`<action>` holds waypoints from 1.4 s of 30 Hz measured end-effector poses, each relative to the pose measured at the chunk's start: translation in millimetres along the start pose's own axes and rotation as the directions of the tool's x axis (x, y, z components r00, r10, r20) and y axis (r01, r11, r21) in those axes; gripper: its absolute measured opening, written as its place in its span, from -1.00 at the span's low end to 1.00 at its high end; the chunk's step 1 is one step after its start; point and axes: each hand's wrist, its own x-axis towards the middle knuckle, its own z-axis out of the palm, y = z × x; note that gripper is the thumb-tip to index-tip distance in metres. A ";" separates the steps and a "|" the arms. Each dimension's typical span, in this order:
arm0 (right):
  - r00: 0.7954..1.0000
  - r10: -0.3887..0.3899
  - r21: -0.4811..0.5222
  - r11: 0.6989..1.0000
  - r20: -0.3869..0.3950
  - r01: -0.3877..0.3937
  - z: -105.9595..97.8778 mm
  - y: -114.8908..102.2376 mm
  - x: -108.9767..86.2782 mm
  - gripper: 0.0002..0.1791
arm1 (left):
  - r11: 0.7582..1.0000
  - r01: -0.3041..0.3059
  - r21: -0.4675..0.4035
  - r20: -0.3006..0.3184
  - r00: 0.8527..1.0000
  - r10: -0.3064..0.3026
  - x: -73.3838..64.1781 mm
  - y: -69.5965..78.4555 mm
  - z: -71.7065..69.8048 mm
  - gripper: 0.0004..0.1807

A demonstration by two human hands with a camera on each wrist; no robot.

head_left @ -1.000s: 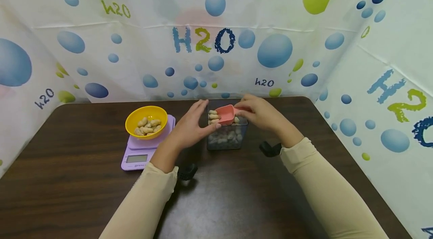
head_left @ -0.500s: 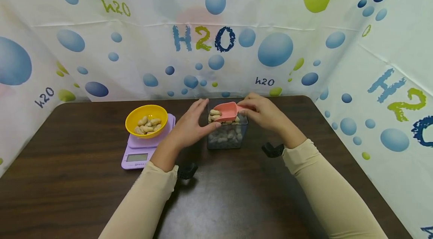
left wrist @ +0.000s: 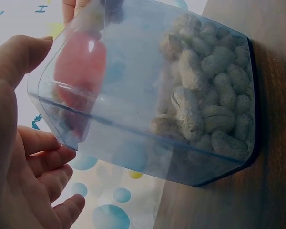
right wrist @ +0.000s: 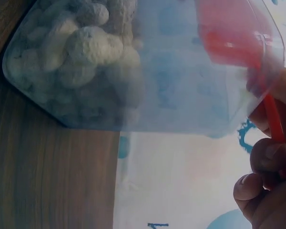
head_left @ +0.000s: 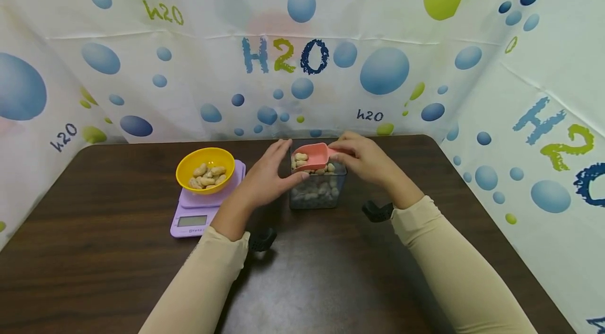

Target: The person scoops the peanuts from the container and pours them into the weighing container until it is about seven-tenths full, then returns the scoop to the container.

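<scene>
In the head view, my right hand (head_left: 361, 155) pinches the handle of a pink scoop (head_left: 315, 155) at the mouth of a clear plastic container (head_left: 314, 202). A few unshelled peanuts (head_left: 300, 157) lie at the scoop's left end. Through the container's wall in the left wrist view, more peanuts (left wrist: 214, 95) fill its lower part. My left hand (head_left: 267, 174) rests at the container's left side and front rim, fingers fairly straight and thumb apart. The scoop's red handle (right wrist: 275, 119) shows between the right fingers in the right wrist view.
Left of the container, a purple kitchen scale (head_left: 212, 202) bears a yellow bowl (head_left: 204, 156) with several peanuts inside. Everything stands on a dark wooden table (head_left: 302, 281). Behind the table hangs a white curtain (head_left: 227, 13) printed with bubbles.
The scoop has risen slightly and shifted a little right, then back left over the container, with peanuts in it. My left hand has stayed in place.
</scene>
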 end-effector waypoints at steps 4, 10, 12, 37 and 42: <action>0.999 0.024 0.019 1.000 -0.025 -0.023 -3.5 4.9 -4.7 -0.69 | 1.000 -0.004 0.004 -0.004 1.000 0.004 0.1 0.6 -0.5 0.04; 0.998 0.028 0.025 0.999 -0.049 -0.027 -9.2 6.4 -8.5 -0.69 | 1.000 -0.001 0.006 -0.008 1.000 0.001 -0.4 2.3 -1.5 0.04; 0.998 0.032 0.022 0.999 -0.056 -0.030 -11.1 5.8 -9.3 -0.69 | 1.000 -0.001 0.007 -0.006 1.000 0.001 -0.6 2.5 -1.1 0.04; 0.982 -0.102 0.013 0.994 -0.157 0.106 14.7 -67.1 41.6 -0.64 | 0.988 0.088 0.124 -0.262 0.964 -0.053 -88.0 -54.4 -97.7 -0.07; 0.982 -0.123 0.039 0.991 -0.146 0.130 33.7 -88.7 54.8 -0.64 | 0.975 0.153 0.161 -0.271 0.957 -0.106 -107.3 -70.9 -115.7 -0.03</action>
